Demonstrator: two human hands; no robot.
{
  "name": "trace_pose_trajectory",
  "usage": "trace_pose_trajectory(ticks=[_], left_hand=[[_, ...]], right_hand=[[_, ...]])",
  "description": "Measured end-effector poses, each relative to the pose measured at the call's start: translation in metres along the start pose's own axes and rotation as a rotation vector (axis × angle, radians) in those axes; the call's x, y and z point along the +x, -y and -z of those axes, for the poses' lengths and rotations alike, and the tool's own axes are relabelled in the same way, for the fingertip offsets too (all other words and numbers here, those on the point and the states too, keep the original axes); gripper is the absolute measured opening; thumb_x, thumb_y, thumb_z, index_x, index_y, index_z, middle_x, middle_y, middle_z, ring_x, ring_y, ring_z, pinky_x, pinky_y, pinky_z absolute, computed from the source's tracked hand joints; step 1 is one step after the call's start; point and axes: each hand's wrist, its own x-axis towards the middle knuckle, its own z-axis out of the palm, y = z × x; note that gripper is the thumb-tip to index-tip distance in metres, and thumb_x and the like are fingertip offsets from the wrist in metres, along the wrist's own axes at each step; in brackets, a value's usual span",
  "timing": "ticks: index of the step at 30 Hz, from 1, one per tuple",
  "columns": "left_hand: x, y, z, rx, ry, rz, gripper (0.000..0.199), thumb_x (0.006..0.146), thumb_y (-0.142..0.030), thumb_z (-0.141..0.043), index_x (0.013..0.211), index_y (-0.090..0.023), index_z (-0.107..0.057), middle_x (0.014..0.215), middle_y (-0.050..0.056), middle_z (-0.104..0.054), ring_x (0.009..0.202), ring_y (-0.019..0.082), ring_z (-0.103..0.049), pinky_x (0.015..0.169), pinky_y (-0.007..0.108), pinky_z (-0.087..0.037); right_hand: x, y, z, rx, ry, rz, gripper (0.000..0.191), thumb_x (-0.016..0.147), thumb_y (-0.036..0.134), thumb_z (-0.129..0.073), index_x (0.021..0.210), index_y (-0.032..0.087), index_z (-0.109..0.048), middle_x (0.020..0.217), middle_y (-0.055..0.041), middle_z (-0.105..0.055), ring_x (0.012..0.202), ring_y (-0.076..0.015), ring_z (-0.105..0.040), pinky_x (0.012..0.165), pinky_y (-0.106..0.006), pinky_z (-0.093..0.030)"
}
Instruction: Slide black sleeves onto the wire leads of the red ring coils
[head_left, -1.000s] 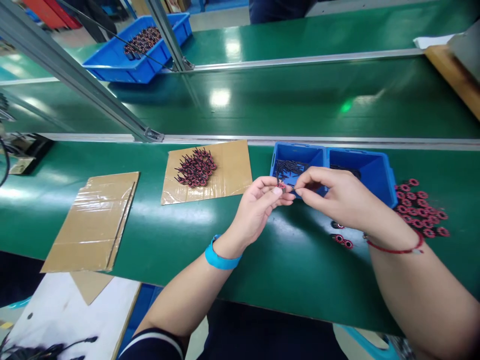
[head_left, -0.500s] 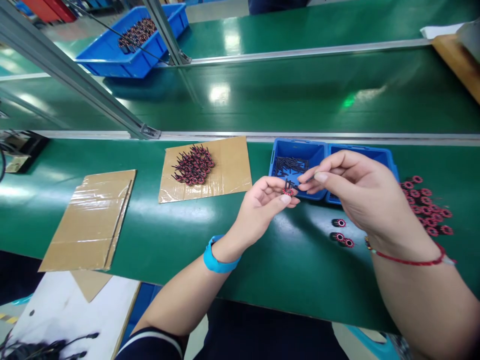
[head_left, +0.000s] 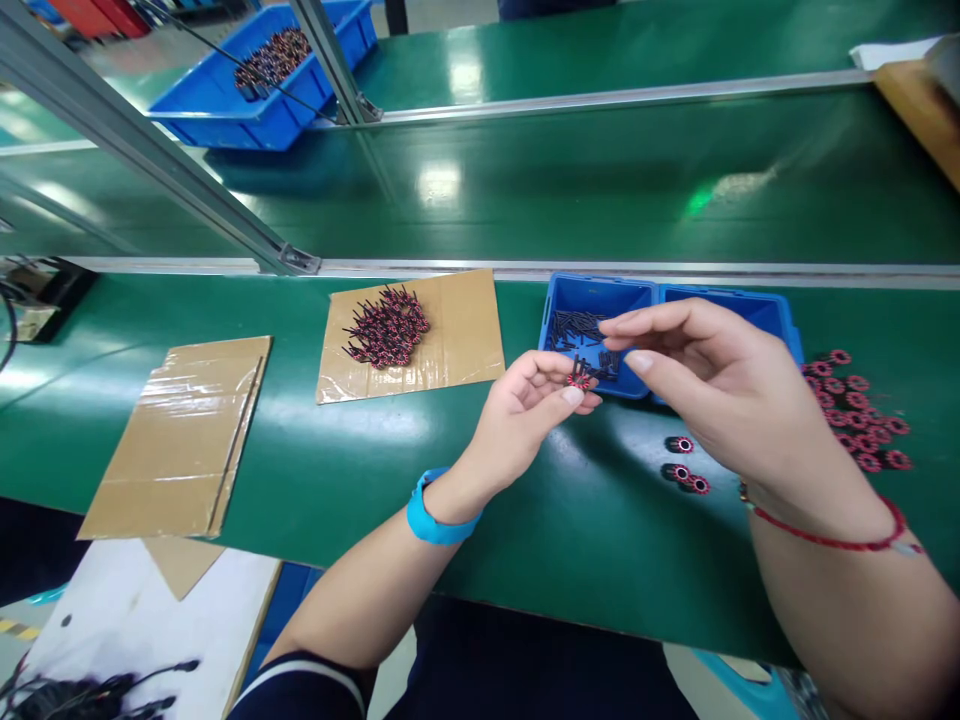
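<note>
Between the thumb and fingers of my left hand (head_left: pixel 536 400) is a small red-and-black ring-shaped coil (head_left: pixel 578 380) with black sleeved leads sticking up. My right hand (head_left: pixel 701 385) hovers just right of it, thumb and fingers apart, with nothing visible between them. Below and behind the hands stands a blue bin (head_left: pixel 598 290) holding short black tubes (head_left: pixel 577 328). A second blue bin (head_left: pixel 727 294) adjoins it, mostly hidden by my right hand. A few loose coils (head_left: pixel 681 473) lie on the green table near my right wrist.
A pile of red coils (head_left: pixel 862 420) lies at the right. Coils with black leads (head_left: pixel 388 328) are heaped on a cardboard sheet (head_left: pixel 465 330). More cardboard (head_left: pixel 180 440) lies left. A metal frame (head_left: pixel 150 150) slants across, and a large blue crate (head_left: pixel 225 120) stands beyond it.
My right thumb and fingers have parted from a pinch beside the coil. My left hand keeps its hold on the coil in nearly the same place.
</note>
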Motion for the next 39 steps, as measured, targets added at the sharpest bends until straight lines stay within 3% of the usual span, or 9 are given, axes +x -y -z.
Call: trace_pose_trajectory(ticks=[7, 14, 18, 22, 25, 27, 30, 34, 39], left_hand=[[0.0, -0.001, -0.002, 0.07, -0.001, -0.041, 0.024, 0.079, -0.029, -0.078, 0.092, -0.018, -0.061, 0.083, -0.001, -0.067, 0.076, 0.01, -0.066, 0.081, 0.027, -0.054], [-0.002, -0.005, -0.005, 0.144, -0.01, -0.037, 0.026, 0.079, -0.031, -0.079, 0.093, -0.019, -0.062, 0.085, 0.0, -0.067, 0.078, 0.011, -0.064, 0.082, 0.029, -0.053], [-0.002, -0.005, -0.004, 0.115, -0.004, -0.063, 0.026, 0.078, -0.031, -0.079, 0.095, -0.019, -0.063, 0.087, 0.001, -0.068, 0.08, 0.012, -0.066, 0.084, 0.03, -0.055], [0.0, -0.005, -0.002, 0.134, -0.013, -0.064, 0.03, 0.08, -0.031, -0.077, 0.106, -0.02, -0.066, 0.097, 0.004, -0.071, 0.086, 0.015, -0.07, 0.088, 0.033, -0.056], [0.006, -0.008, 0.005, 0.165, -0.063, -0.132, 0.024, 0.082, -0.029, -0.073, 0.104, -0.02, -0.066, 0.1, 0.005, -0.071, 0.089, 0.016, -0.071, 0.089, 0.034, -0.056], [0.013, -0.012, 0.015, 0.216, -0.135, -0.22, 0.019, 0.083, -0.026, -0.071, 0.099, -0.019, -0.065, 0.1, 0.005, -0.071, 0.09, 0.016, -0.071, 0.088, 0.034, -0.056], [0.024, -0.021, 0.038, 0.39, -0.303, -0.358, 0.015, 0.084, -0.022, -0.067, 0.097, -0.019, -0.062, 0.1, 0.004, -0.069, 0.091, 0.015, -0.068, 0.089, 0.033, -0.054], [0.035, -0.03, 0.073, 0.894, -0.549, -0.385, 0.014, 0.083, -0.018, -0.063, 0.097, -0.018, -0.062, 0.094, 0.004, -0.06, 0.083, 0.014, -0.059, 0.083, 0.032, -0.051], [0.038, -0.022, 0.092, 1.419, -0.508, -0.229, 0.01, 0.08, -0.01, -0.062, 0.087, -0.018, -0.06, 0.085, 0.004, -0.054, 0.085, 0.021, -0.055, 0.088, 0.043, -0.047]], right_hand=[[-0.002, 0.005, -0.002, -0.257, 0.08, 0.273, 0.014, 0.088, 0.02, -0.063, 0.102, 0.024, -0.065, 0.123, -0.0086, -0.068, 0.117, -0.0251, -0.063, 0.103, -0.046, -0.048], [-0.001, 0.002, -0.007, -0.218, 0.129, 0.189, 0.008, 0.089, 0.02, -0.061, 0.087, 0.026, -0.067, 0.119, -0.0065, -0.069, 0.117, -0.0264, -0.063, 0.101, -0.048, -0.049], [0.0, 0.001, -0.007, -0.157, 0.163, 0.186, 0.011, 0.09, 0.022, -0.062, 0.098, 0.026, -0.068, 0.122, -0.0059, -0.069, 0.12, -0.0248, -0.062, 0.104, -0.045, -0.048], [0.005, -0.003, 0.007, -0.13, 0.022, 0.101, 0.022, 0.091, 0.027, -0.062, 0.113, 0.027, -0.066, 0.125, -0.0062, -0.068, 0.118, -0.0237, -0.063, 0.099, -0.04, -0.049], [0.015, -0.019, 0.026, -0.457, -0.07, -0.038, 0.023, 0.091, 0.029, -0.059, 0.112, 0.022, -0.067, 0.118, -0.0113, -0.071, 0.104, -0.0246, -0.066, 0.088, -0.038, -0.05], [0.022, -0.038, 0.037, -0.771, 0.038, -0.137, 0.026, 0.093, 0.032, -0.054, 0.111, 0.018, -0.066, 0.115, -0.0167, -0.071, 0.103, -0.0286, -0.066, 0.083, -0.04, -0.048], [0.03, -0.067, 0.046, -0.974, 0.285, -0.207, 0.024, 0.091, 0.028, -0.05, 0.104, 0.016, -0.067, 0.105, -0.0201, -0.073, 0.088, -0.0306, -0.068, 0.07, -0.041, -0.045], [0.033, -0.086, 0.046, -0.958, 0.389, -0.199, 0.015, 0.088, 0.024, -0.05, 0.087, 0.02, -0.064, 0.09, -0.0204, -0.073, 0.071, -0.0283, -0.067, 0.059, -0.038, -0.042], [0.033, -0.085, 0.047, -0.933, 0.414, -0.189, 0.017, 0.091, 0.026, -0.047, 0.082, 0.022, -0.062, 0.086, -0.0191, -0.075, 0.065, -0.0263, -0.066, 0.057, -0.037, -0.041]])
